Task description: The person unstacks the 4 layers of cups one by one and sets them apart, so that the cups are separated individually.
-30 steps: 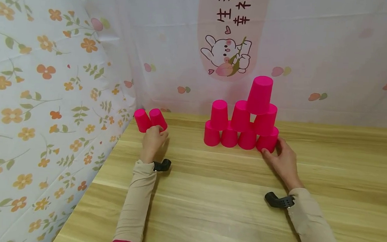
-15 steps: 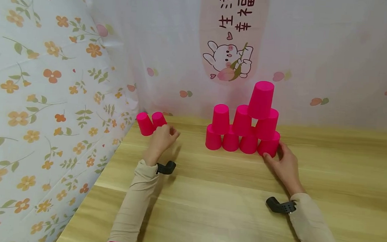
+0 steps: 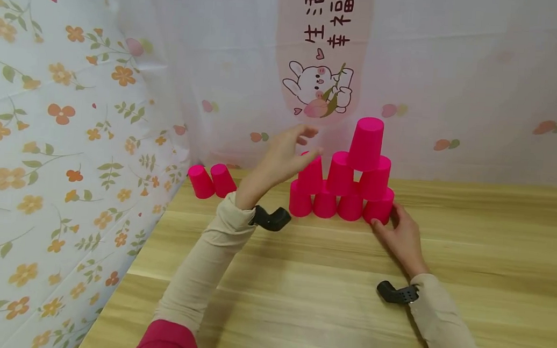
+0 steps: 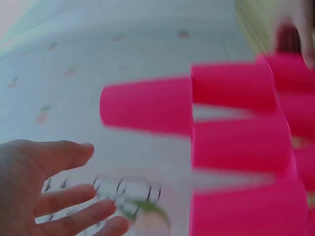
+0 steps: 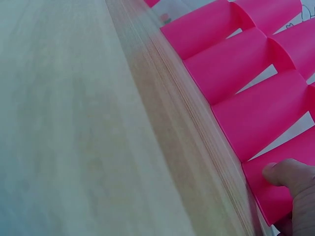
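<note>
Upside-down pink cups form a pyramid on the table. Several make the bottom row, three the second row, and one top cup (image 3: 365, 145) stands over the right side. My right hand (image 3: 406, 237) holds the rightmost bottom cup (image 3: 378, 207); in the right wrist view its thumb (image 5: 283, 174) lies against that cup's side. My left hand (image 3: 282, 155) is raised in front of the left second-row cup (image 3: 310, 176), partly hiding it, fingers spread and nothing held. The left wrist view shows that hand (image 4: 54, 196) apart from the cups.
Two more pink cups, a left one (image 3: 201, 183) and a right one (image 3: 222, 181), stand side by side at the table's left back. A printed cloth (image 3: 238, 58) hangs behind the wooden table (image 3: 309, 284), and a flowered cloth (image 3: 55, 180) lines the left side.
My left hand has left the two cups at the left, rising and moving right to the pyramid while its fingers spread. My right hand keeps its hold on the bottom cup.
</note>
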`<state>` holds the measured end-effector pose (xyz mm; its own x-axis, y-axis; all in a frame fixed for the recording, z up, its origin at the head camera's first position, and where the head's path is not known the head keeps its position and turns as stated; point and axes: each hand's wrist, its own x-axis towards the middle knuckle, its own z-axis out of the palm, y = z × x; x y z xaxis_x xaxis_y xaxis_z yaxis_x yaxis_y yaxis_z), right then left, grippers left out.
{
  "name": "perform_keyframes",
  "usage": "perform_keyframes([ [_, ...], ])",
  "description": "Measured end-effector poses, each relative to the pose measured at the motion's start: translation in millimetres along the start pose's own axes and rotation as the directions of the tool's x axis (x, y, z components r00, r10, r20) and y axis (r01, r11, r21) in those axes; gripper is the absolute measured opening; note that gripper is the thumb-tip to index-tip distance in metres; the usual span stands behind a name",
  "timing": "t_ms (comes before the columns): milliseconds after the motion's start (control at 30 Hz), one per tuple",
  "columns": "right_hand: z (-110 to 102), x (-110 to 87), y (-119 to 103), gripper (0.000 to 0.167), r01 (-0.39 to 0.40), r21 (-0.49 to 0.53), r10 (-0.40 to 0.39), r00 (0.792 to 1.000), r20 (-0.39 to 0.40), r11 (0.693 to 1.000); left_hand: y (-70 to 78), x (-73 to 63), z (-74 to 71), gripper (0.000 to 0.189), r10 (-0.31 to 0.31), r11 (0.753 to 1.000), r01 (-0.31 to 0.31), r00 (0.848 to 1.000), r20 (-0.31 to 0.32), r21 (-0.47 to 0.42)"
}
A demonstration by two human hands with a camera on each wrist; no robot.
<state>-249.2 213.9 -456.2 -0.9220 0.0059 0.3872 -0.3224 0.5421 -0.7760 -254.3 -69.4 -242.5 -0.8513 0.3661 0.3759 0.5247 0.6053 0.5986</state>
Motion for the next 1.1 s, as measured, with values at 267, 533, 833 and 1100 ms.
perform_keyframes([
  [267,-7,-2.9,0,0.060,-0.002,-0.015,0.002,1.000,-0.003,1.000,25.8,38.6,46.0,0.048,0.044,0.991,-0.061,0.989,-0.138,-0.122],
  [533,-8,-0.8,-3,0.061,-0.003,-0.031,0.003,1.000,-0.003,1.000,27.4,51.1,70.4,0.059,0.034,0.989,-0.057,0.986,-0.163,-0.139],
  [833,-5,-0.5,-3,0.061,0.001,-0.035,-0.001,1.000,-0.005,0.999,23.2,52.2,76.4,0.058,0.033,0.980,-0.051,0.995,-0.096,-0.192],
  [1100,0,-0.3,-4,0.061,0.005,-0.032,-0.005,1.000,0.002,0.999,19.0,46.3,70.9,0.058,0.024,0.979,-0.050,0.991,-0.131,-0.197],
])
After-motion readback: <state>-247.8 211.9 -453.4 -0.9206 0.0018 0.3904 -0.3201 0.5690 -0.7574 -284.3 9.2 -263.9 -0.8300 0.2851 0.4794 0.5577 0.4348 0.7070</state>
